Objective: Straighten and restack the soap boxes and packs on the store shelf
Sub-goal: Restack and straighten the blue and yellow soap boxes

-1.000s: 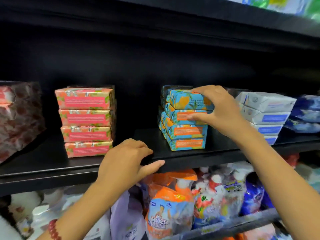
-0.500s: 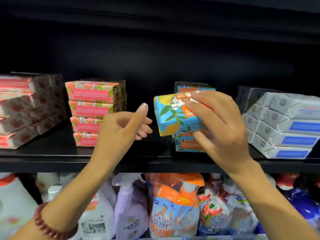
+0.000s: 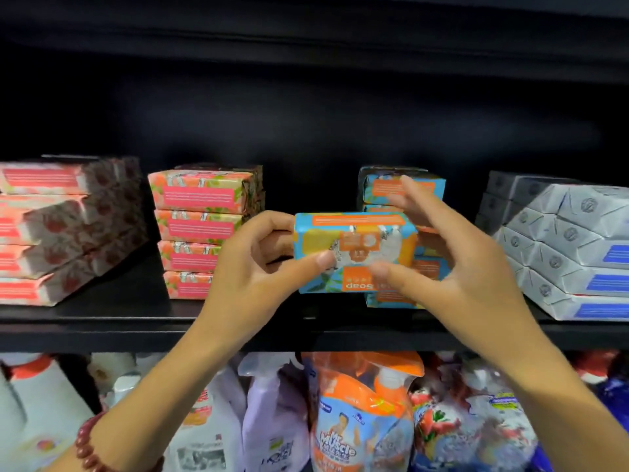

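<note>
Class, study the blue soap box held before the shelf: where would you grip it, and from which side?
Grip the blue soap box by its short ends, coming in from either side. It is held level with its long edge across, and the left hand wraps its left end.
</note>
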`<state>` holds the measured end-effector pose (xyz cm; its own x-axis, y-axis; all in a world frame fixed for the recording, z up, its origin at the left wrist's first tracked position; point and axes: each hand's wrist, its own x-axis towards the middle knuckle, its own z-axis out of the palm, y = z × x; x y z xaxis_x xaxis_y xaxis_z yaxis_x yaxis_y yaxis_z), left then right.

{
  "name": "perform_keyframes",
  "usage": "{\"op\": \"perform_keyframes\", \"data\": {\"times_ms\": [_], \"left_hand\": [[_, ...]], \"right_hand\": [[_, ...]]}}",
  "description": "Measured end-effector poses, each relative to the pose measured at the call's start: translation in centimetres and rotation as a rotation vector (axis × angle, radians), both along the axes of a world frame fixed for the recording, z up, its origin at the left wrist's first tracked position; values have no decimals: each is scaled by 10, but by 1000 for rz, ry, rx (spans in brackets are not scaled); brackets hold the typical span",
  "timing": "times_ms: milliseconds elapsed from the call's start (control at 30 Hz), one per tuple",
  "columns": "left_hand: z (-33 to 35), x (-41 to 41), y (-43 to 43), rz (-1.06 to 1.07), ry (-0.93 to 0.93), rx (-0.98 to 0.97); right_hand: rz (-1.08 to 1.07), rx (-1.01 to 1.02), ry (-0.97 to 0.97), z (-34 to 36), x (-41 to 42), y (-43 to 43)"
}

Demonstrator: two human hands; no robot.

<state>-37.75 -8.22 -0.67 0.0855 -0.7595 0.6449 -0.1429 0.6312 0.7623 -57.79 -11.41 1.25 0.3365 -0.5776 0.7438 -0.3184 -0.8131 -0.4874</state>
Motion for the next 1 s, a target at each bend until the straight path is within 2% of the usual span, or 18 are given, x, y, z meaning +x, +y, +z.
{"op": "perform_keyframes", "data": {"times_ms": [133,233,367,500,567,633,733,800,933,1000], "left_hand": [[0,2,1,-36,-85,-59],[2,6,-1,-85,-102,-42],[7,12,-6,-28,-156,76],[5,13,-7,-112,-265,115],[3,13,-6,-81,-277,48],[1,14,-4,-26,-317,-44],[-1,13,-4,64,-426,-182],[-5,11,-5,110,-465,-248],[-14,6,-9,157,-493,-406],[-15,6,-10,171,-507,-476]], "right_hand": [[12,3,139,7,2,-1],[10,-105,90,1,5,0],[-24,-345,57,-14,12,0],[-23,-450,48,-23,13,-2],[5,-417,93,-23,9,-3],[25,-294,136,-21,1,-2],[62,-10,59,-18,-7,3],[31,89,0,-16,-6,5],[-119,88,123,-9,1,3],[-120,83,164,-6,3,3]]}}
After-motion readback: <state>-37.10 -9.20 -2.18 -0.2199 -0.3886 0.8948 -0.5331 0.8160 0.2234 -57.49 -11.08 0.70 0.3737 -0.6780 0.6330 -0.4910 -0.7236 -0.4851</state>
